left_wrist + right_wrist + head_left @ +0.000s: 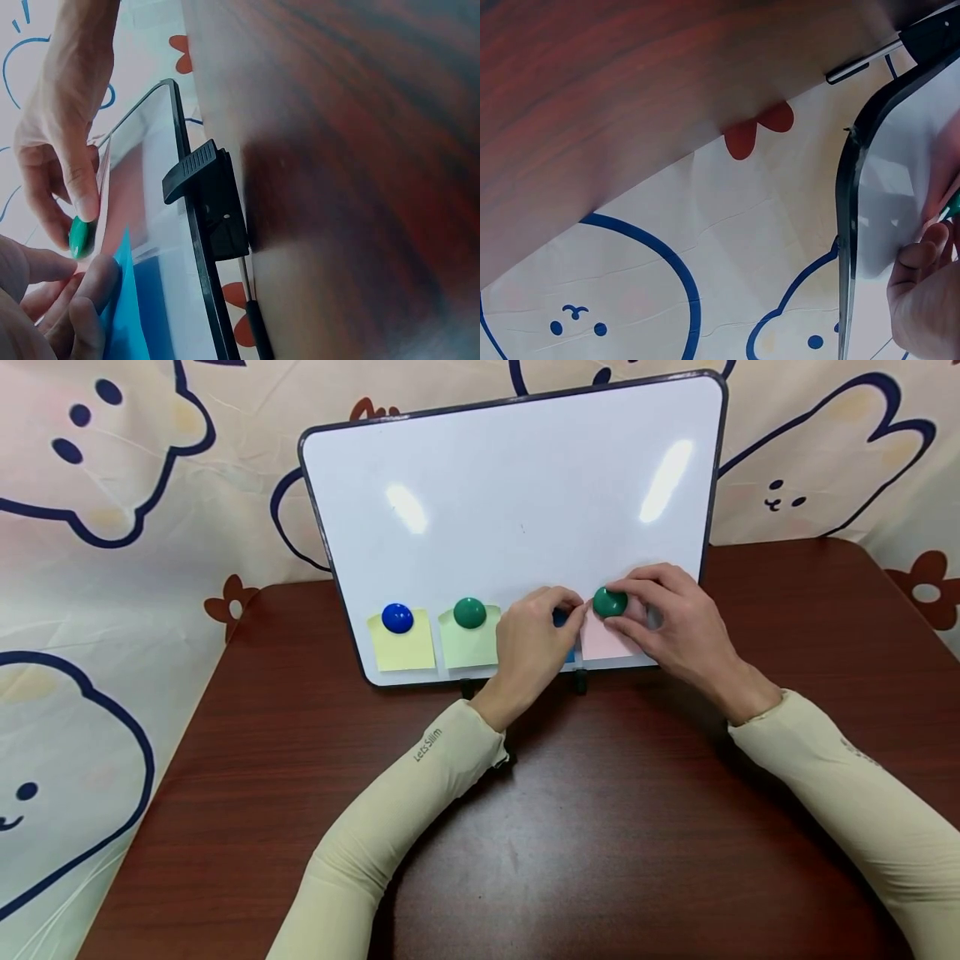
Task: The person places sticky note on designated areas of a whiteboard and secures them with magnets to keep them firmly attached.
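Observation:
My right hand (678,618) pinches a round green magnet (610,602) between thumb and fingers, at the top of a pink sticky note (606,642). At the upper left corner of that note, the thumb and index finger of my left hand (534,631) pinch the paper. A blue sticky note (129,319) shows beside my left fingers in the left wrist view; my left hand mostly hides it in the head view. The notes are along the bottom of a whiteboard (517,502). In the right wrist view, my right hand (930,300) is partly cut off at the edge.
Further left on the board are a yellow note (405,647) under a blue magnet (397,618) and a pale green note (468,645) under another green magnet (470,612). Black clips (206,195) support the board's lower edge on the dark wooden table (525,843). A patterned cloth hangs behind.

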{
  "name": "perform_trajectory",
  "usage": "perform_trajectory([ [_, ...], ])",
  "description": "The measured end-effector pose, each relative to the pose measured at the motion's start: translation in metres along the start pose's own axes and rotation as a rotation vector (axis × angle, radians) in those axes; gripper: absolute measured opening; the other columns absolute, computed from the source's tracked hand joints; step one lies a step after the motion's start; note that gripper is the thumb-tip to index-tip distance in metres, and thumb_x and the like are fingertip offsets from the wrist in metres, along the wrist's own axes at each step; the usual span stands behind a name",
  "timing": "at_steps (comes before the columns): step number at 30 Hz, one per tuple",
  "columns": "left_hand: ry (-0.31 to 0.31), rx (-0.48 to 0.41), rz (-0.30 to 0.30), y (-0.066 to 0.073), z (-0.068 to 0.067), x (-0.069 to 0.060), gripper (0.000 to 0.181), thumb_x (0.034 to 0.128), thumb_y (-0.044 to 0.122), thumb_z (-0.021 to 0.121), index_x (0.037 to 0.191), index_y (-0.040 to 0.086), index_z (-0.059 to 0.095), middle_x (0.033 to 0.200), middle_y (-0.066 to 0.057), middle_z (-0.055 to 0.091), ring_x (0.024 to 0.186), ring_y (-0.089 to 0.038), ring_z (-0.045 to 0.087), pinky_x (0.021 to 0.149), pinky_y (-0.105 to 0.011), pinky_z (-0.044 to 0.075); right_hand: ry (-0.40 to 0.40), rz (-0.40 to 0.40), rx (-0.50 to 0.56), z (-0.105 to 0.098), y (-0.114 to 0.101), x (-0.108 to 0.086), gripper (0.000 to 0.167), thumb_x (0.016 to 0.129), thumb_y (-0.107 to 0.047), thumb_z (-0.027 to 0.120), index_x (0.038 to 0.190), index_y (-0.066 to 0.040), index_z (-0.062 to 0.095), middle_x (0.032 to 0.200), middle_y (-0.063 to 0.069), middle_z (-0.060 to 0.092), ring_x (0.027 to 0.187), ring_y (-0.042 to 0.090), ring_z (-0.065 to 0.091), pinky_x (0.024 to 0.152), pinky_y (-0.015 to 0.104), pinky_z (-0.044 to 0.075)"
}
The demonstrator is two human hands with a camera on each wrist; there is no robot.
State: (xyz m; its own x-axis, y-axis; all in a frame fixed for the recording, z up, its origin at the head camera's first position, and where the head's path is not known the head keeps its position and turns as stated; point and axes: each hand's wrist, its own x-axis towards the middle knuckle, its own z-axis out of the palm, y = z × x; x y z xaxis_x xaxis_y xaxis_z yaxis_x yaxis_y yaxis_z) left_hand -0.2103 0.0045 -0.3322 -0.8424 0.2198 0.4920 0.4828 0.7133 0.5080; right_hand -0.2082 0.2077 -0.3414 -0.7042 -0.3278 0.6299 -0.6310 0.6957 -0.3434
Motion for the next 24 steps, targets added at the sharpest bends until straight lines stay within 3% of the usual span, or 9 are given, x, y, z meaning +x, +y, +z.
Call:
perform_trajectory([
  [9,-0.007,0.001,-0.007,-0.0012,-0.001,-0.0006,0.017,0.0957,0.029,0.067,0.1,0.015,0.076,0.095,0.002,0.075,0.084,-0.009,0.069,0.067,-0.02,0.052,0.004,0.013,0.029,0.0014,-0.0009,0.001,0.042,0.08,-0.012,0.083,0.12,-0.009,0.071,0.119,0.011,0.061,0.109,0.022,0.056,0.09,0.014,0.039],
  [24,-0.019,-0.024,0.012,-0.0038,-0.0073,-0.0079,0.017,0.094,0.027,0.069,0.101,0.014,0.077,0.096,0.001,0.076,0.084,-0.009,0.068,0.068,-0.02,0.052,0.014,0.012,0.063,0.0029,-0.0012,0.0012,0.041,0.08,-0.01,0.083,0.119,-0.009,0.072,0.119,0.01,0.062,0.108,0.02,0.057,0.095,0.009,0.036],
])
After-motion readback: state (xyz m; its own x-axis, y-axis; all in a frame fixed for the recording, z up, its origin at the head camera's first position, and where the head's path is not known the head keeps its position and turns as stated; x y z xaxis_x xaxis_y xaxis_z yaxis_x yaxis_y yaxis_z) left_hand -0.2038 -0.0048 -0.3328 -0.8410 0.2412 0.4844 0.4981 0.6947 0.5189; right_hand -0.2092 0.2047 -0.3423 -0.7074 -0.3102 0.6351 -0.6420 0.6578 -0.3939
